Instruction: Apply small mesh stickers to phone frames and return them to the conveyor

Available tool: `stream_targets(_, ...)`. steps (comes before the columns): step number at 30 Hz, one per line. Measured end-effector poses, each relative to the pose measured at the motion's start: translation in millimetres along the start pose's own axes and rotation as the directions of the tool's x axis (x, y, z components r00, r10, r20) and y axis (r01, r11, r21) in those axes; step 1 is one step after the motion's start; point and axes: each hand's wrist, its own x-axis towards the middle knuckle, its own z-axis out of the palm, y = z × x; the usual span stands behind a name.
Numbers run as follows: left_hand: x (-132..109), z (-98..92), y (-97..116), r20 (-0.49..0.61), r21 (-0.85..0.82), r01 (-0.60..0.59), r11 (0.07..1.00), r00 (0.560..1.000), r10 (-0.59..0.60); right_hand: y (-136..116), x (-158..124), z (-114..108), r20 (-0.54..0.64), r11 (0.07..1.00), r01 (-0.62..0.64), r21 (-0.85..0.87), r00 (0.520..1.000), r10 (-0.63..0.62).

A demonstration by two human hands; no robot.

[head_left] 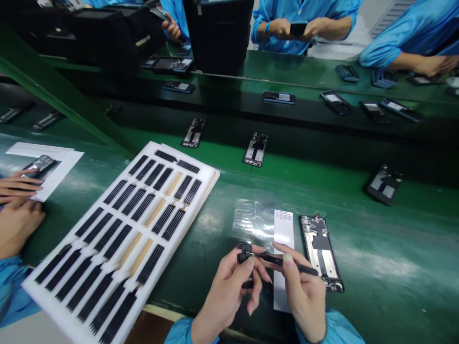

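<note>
My left hand [229,286] is closed in a pinch on a small black part [244,254] held above the green bench. My right hand [299,286] grips a thin black tool [287,263], perhaps tweezers, whose tip meets that part. Just right of my hands lies an opened phone frame [322,251] with its insides up. A white strip [283,229] and a clear plastic film [251,220] lie under and beyond my fingers.
A white foam tray [201,191] with several black strips lies at my left. A neighbour's hands [16,210] rest at the far left by a phone on paper. Several phone frames [255,149] ride the belt. People in blue sleeves [304,28] work opposite.
</note>
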Motion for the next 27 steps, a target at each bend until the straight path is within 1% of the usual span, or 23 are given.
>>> stream_targets(3, 2.6, 2.9, -2.1, -0.040, 0.045, -0.011, 0.999, 0.999, 0.013, 0.0, -5.1, 1.9, -0.047, 0.990, 0.087, -0.112, 0.995, -0.093)
stream_targets(6, 4.6, 5.5, -3.4, -0.077, 0.135, -0.040, 0.990, 0.996, 0.050, 0.1, -12.1, 1.3, -0.048, 0.978, 0.144, -0.152, 0.987, -0.153)
stream_targets(7, 5.2, 5.3, -3.2, -0.094, 0.181, -0.060, 0.982, 0.993, 0.078, 0.5, -12.1, -0.7, -0.068, 0.979, 0.143, -0.146, 0.986, -0.154)
stream_targets(9, 6.6, 1.8, -1.6, -0.139, 0.304, -0.119, 0.945, 0.976, 0.168, 2.7, -4.5, -8.0, -0.158, 0.989, 0.112, -0.100, 0.979, -0.127)
stream_targets(11, 9.5, -6.1, 1.6, -0.178, 0.472, -0.183, 0.863, 0.938, 0.296, 6.7, 15.6, -18.3, -0.239, 0.998, 0.062, -0.020, 0.969, -0.065)
stream_targets(12, 11.9, -11.2, 3.6, -0.180, 0.568, -0.205, 0.797, 0.914, 0.363, 9.2, 29.2, -23.4, -0.245, 0.999, 0.035, 0.024, 0.969, -0.028)
stream_targets(13, 14.9, -16.5, 5.5, -0.160, 0.666, -0.219, 0.713, 0.892, 0.423, 12.1, 44.0, -27.7, -0.229, 0.998, 0.006, 0.059, 0.973, 0.008)
stream_targets(15, 23.0, -25.0, 8.8, -0.058, 0.839, -0.229, 0.493, 0.864, 0.500, 18.2, 72.2, -32.9, -0.168, 0.994, -0.051, 0.096, 0.984, 0.066)
stream_targets(16, 27.7, -27.2, 9.9, 0.014, 0.902, -0.231, 0.366, 0.861, 0.508, 21.3, 83.6, -33.5, -0.142, 0.993, -0.067, 0.099, 0.986, 0.081)
stream_targets(18, 37.8, -26.3, 10.8, 0.155, 0.967, -0.232, 0.109, 0.868, 0.472, 26.7, 98.7, -31.7, -0.124, 0.993, -0.072, 0.091, 0.989, 0.083)
stream_targets(21, 51.9, -14.4, 10.5, 0.287, 0.951, -0.217, -0.219, 0.880, 0.378, 31.6, 104.4, -27.0, -0.127, 0.996, -0.053, 0.077, 0.990, 0.063)
stream_targets(23, 60.2, -4.2, 10.4, 0.340, 0.898, -0.203, -0.391, 0.884, 0.322, 32.8, 102.6, -25.5, -0.134, 0.996, -0.044, 0.076, 0.990, 0.054)
stream_targets(25, 68.0, 4.1, 10.4, 0.381, 0.828, -0.198, -0.525, 0.885, 0.267, 33.2, 100.5, -25.7, -0.146, 0.996, -0.039, 0.080, 0.988, 0.050)
stream_targets(27, 75.7, 9.4, 9.8, 0.409, 0.760, -0.197, -0.620, 0.885, 0.220, 33.8, 99.3, -26.8, -0.150, 0.996, -0.037, 0.083, 0.988, 0.049)
